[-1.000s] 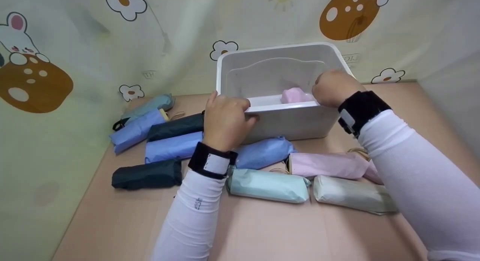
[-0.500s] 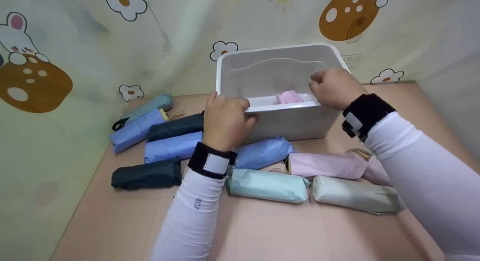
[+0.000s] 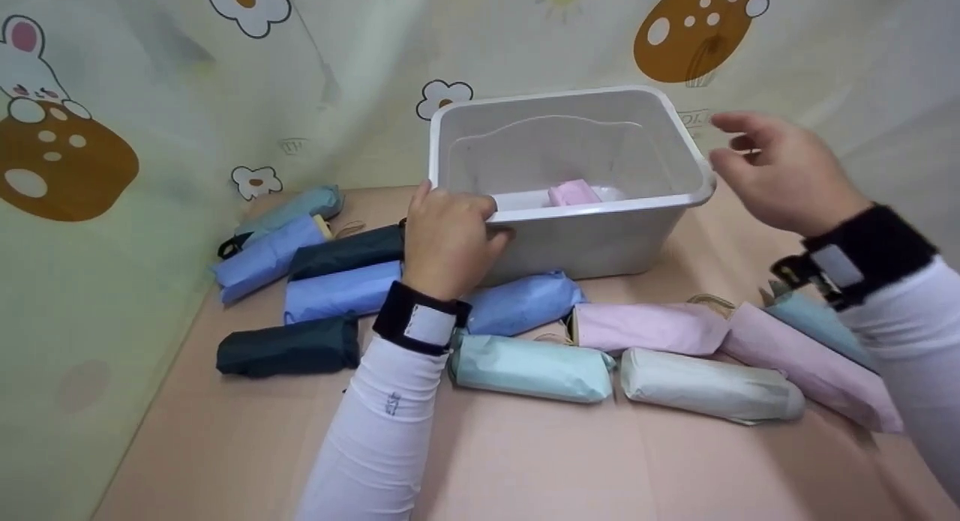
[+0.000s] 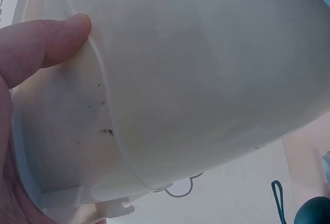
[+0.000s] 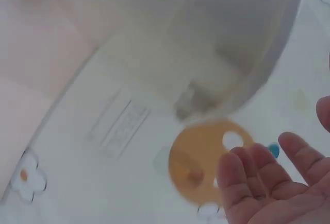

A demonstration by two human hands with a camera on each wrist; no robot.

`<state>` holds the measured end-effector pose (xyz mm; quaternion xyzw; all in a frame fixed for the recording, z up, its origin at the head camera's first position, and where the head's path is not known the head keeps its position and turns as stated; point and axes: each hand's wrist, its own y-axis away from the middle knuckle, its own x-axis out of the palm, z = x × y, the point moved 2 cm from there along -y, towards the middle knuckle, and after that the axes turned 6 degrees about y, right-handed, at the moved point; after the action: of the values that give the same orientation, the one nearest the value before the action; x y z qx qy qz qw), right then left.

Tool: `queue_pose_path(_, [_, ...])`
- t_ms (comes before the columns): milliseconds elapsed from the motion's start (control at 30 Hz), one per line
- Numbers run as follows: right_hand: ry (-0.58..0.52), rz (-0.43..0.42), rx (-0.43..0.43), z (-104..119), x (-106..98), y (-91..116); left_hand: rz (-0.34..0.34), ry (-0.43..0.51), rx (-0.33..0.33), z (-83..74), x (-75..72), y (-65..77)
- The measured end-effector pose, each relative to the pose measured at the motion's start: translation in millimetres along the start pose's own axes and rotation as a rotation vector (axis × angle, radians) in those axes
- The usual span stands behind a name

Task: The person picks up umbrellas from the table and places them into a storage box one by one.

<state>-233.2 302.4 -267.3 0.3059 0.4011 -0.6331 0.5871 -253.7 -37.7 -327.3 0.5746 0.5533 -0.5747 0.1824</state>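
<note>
A white plastic bin (image 3: 585, 240) stands tilted toward me at the back of the table. My left hand (image 3: 450, 240) grips its front left rim; in the left wrist view the thumb (image 4: 62, 36) presses on the bin's outer wall. Inside the bin lies a pink folded umbrella (image 3: 574, 193), its lower part hidden by the front wall. To the right of the bin, apart from it, my right hand (image 3: 787, 172) is in the air with loosely bent fingers and holds nothing. The right wrist view shows its fingers (image 5: 276, 175) spread near the bin's outside.
Several folded umbrellas in sleeves lie around: dark green (image 3: 289, 347), blue (image 3: 525, 303), mint (image 3: 532, 367), pale grey-green (image 3: 709, 386) and pink (image 3: 649, 328). A longer pink one (image 3: 814, 367) and a teal one (image 3: 821, 326) lie partly under my right forearm. A patterned curtain (image 3: 360, 71) hangs behind.
My right hand has come out of the bin and moved right, past its rim. The pink umbrella has settled slightly leftward inside. My left hand keeps its grip on the rim.
</note>
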Motion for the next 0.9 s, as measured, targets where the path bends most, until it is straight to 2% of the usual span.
queue_pose_path(100, [0.076, 0.024, -0.004, -18, -4, 8, -0.012, -0.008, 0.009, 0.5, 0.0, -0.9])
queue_pose_path(267, [0.255, 0.192, -0.108, -52, 4, 20, -0.030, -0.011, 0.019, 1.8, 0.6, -1.6])
queue_pose_path(367, [0.342, 0.300, -0.140, -72, 12, 30, -0.023, -0.009, 0.010, 1.6, 1.1, -1.2])
queue_pose_path(433, [0.392, 0.349, -0.122, -84, 17, 37, -0.016, -0.010, 0.005, 1.0, 1.4, -1.0])
queue_pose_path(633, [0.450, 0.387, -0.084, -118, 23, 57, -0.004, -0.007, -0.001, -0.6, 2.2, -1.4])
queue_pose_path(833, [0.479, 0.491, 0.031, -149, 22, 72, 0.006, 0.012, -0.005, -1.8, 2.9, -2.3])
queue_pose_path(900, [0.484, 0.516, 0.041, -154, 23, 77, 0.001, 0.015, 0.003, -2.0, 2.7, -2.7])
